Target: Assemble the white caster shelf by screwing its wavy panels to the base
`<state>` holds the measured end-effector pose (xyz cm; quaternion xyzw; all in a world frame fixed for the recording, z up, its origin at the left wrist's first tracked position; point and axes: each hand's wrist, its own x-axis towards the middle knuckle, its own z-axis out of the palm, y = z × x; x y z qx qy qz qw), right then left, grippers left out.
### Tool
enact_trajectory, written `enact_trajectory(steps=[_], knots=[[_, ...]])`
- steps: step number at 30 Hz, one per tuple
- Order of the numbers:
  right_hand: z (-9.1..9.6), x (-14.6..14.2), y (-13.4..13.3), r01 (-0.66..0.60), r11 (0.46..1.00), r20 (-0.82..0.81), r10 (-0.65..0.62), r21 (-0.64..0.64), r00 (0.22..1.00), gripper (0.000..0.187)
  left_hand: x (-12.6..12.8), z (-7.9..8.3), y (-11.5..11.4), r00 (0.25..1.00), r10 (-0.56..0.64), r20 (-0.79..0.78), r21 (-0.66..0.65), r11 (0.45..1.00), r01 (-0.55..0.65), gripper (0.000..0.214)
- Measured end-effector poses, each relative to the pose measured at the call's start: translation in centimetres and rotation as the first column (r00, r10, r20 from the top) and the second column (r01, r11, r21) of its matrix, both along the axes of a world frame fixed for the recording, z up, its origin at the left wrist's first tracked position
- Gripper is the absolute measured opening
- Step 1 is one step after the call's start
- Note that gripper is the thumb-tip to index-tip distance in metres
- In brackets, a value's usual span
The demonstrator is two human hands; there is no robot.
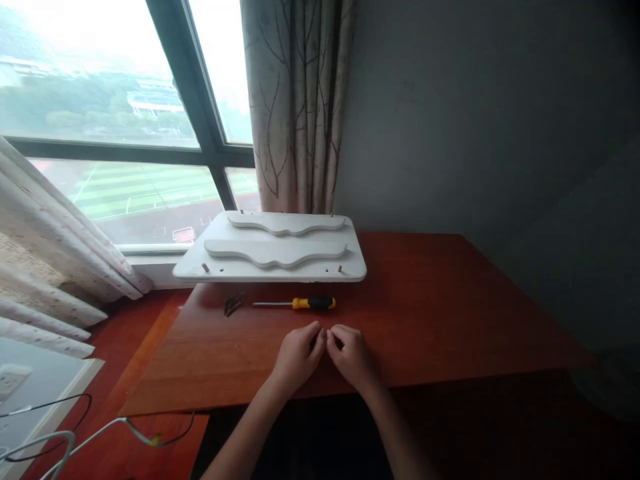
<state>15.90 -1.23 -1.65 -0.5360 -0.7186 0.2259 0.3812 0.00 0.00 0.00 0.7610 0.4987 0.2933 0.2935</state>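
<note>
My left hand [298,352] and my right hand [351,352] rest at the near edge of the table, fingers curled and fingertips meeting in the middle. No object shows in either. Just beyond them lies a screwdriver [314,303] with a yellow and black handle, its shaft pointing left. Left of its tip is a small pile of dark screws [233,305]. Behind these a white board [193,265] lies flat, with wooden dowels [205,267] standing up near its corners. Two white wavy-edged boards, a nearer one [275,252] and a farther one [287,223], lie on top of it.
The reddish-brown wooden table [440,307] reaches to the grey wall [475,120]. A window [215,153] and a curtain [300,100] are behind the white board. Cables [100,433] hang at the lower left, near a wall socket [13,381].
</note>
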Motion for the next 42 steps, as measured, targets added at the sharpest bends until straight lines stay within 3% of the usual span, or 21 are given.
enact_trajectory(steps=[42], knots=[[0.13, -0.02, -0.11, 0.006, 1.0, 0.007, -0.006, 0.021, 1.0, 0.032, 0.1, 0.2, -0.13, 1.0, 0.01, -0.006, 0.013, 1.0, -0.01, 0.03]])
